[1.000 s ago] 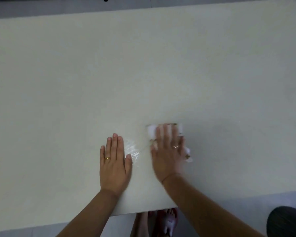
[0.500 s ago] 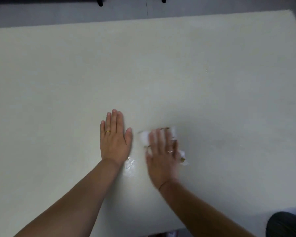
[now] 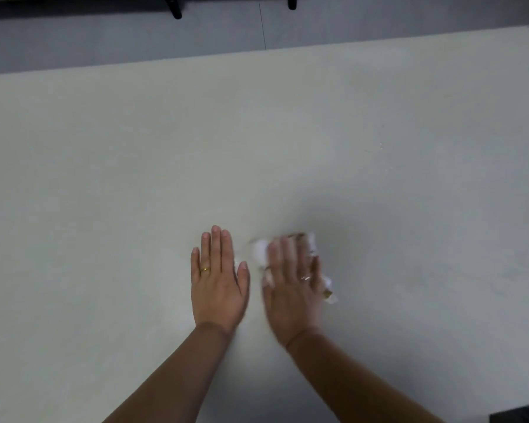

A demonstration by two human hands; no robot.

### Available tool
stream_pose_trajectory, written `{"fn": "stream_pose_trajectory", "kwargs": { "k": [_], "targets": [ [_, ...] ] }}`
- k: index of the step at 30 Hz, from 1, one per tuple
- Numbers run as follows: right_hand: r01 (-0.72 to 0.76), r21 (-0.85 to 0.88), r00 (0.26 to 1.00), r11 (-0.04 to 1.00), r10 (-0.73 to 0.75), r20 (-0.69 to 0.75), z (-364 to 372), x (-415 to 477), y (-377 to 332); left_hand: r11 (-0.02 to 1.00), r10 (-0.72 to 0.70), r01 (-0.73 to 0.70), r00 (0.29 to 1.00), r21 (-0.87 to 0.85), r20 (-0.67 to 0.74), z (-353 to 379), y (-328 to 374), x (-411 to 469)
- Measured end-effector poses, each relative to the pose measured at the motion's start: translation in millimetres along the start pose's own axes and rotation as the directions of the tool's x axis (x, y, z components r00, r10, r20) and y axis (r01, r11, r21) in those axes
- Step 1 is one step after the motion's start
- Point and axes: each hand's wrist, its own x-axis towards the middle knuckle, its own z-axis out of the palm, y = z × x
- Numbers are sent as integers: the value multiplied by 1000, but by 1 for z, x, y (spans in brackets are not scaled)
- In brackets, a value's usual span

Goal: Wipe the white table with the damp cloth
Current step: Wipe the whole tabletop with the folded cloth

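The white table [image 3: 135, 178] fills most of the head view. My right hand [image 3: 292, 285] lies flat on a white damp cloth [image 3: 258, 250], pressing it against the tabletop; the cloth shows past the fingertips and at the hand's right side, and the hand is motion-blurred. My left hand [image 3: 219, 279] rests flat on the table just left of it, fingers together, a gold ring on one finger, nothing held. A small wet glint shows between the thumb and the cloth.
The table's far edge [image 3: 257, 54] runs across the top, with grey floor and dark furniture legs [image 3: 174, 9] beyond. The table's right corner is at the upper right. A dark object [image 3: 519, 415] sits at the bottom right corner.
The view has tilted up, showing more floor beyond the table. Both hands have moved further onto the table; the right hand keeps sliding the cloth, and the wet patch is mostly covered.
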Motion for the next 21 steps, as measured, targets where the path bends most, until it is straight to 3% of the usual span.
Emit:
{"fn": "stream_pose_trajectory", "kwargs": {
  "k": [3,5,6,8,10,12,15,18,20,21],
  "targets": [
    [332,-29,942,943,-330,58,-1,-1,6,1000,17,-17,1000,-3,4,-1,-1,0],
    [400,-108,916,910,-394,72,-6,21,37,999,9,-10,1000,-35,-15,-2,0,1],
    [355,-148,935,923,-350,56,-7,35,54,999,6,-7,1000,-47,-21,-1,0,1],
    [89,-90,996,992,-86,37,-14,60,80,998,10,-11,1000,-60,-27,0,0,1],
    [-221,30,975,975,221,6,-13,71,72,998,9,-11,999,-67,-31,2,-2,1],
    [-306,58,951,950,308,-22,-7,64,34,998,9,-11,1000,-65,-25,4,-3,1],
    [86,-5,996,996,-86,8,-1,39,-17,999,24,-25,1000,-44,-10,4,-4,2],
    [404,-57,914,913,-400,69,-8,50,5,999,32,-33,999,-42,-14,4,-5,2],
    [416,-159,909,895,-411,66,-15,77,39,997,17,-18,1000,-69,-19,4,-4,3],
    [324,-152,946,934,-316,76,-19,92,56,997,12,-14,1000,-82,-18,3,-4,3]
  ]
}}
